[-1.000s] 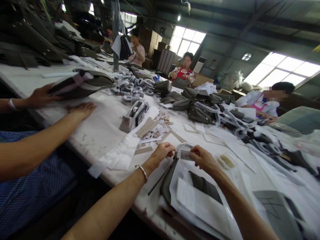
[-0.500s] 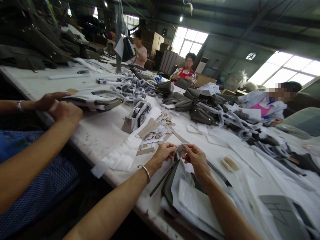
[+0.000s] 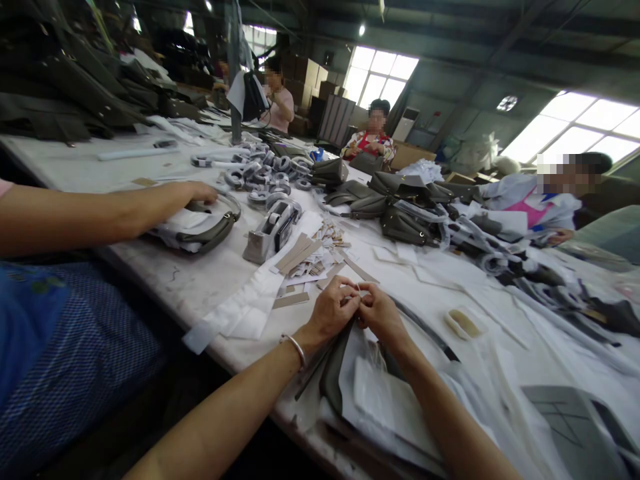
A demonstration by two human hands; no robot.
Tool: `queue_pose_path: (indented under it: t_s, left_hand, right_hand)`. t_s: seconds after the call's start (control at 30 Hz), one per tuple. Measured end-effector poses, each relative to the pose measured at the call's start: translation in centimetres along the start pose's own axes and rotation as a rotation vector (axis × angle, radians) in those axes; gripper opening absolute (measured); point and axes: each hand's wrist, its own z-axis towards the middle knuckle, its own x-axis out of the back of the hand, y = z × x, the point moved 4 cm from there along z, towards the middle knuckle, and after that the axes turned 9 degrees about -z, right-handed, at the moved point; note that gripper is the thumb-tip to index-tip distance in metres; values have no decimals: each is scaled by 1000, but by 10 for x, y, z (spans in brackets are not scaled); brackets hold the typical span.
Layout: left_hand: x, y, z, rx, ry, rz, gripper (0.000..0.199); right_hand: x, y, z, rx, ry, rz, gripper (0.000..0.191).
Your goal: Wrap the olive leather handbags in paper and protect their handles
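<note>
My left hand [image 3: 334, 308] and my right hand [image 3: 383, 317] meet fingertip to fingertip over the top end of a dark olive handbag [image 3: 334, 373]. Both are closed in a pinch on a small piece of white wrapping at the bag's strap end, now mostly hidden by the fingers. White sheets and a padded white wrap [image 3: 387, 393] cover the bag's face. A dark strap [image 3: 425, 327] curves out behind my right hand onto the table.
Cardboard strips [image 3: 299, 253] and paper tags lie beyond my hands, beside a tape dispenser [image 3: 273, 230]. At left, a co-worker's arm [image 3: 100, 210] reaches over another bag [image 3: 210, 233]. Wrapped handles [image 3: 270, 167] and bags [image 3: 407, 223] are heaped farther back. A yellowish roll [image 3: 463, 325] lies at right.
My hands have drawn together and turned inward, covering the white wrapping that showed between them. The co-worker at left has turned their bag and reached across it.
</note>
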Motion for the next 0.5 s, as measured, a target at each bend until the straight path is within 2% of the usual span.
queue_pose_path:
  t_s: [0.1, 0.17, 0.27, 0.37, 0.5]
  left_hand:
    - [1, 12, -8, -202, -84, 333, 19]
    - [3, 13, -11, -211, -100, 443, 21]
    - [5, 15, -11, -186, -96, 465, 21]
    - [8, 18, -10, -167, -35, 394, 20]
    - [9, 18, -10, -125, -12, 373, 19]
  right_hand:
    - [-9, 7, 3, -41, -125, 213, 36]
    - [-13, 9, 2, -45, -186, 301, 38]
    - [-14, 5, -1, -9, -254, 368, 36]
    - [-15, 1, -2, 34, -296, 348, 34]
    - [-19, 0, -1, 38, -239, 308, 34]
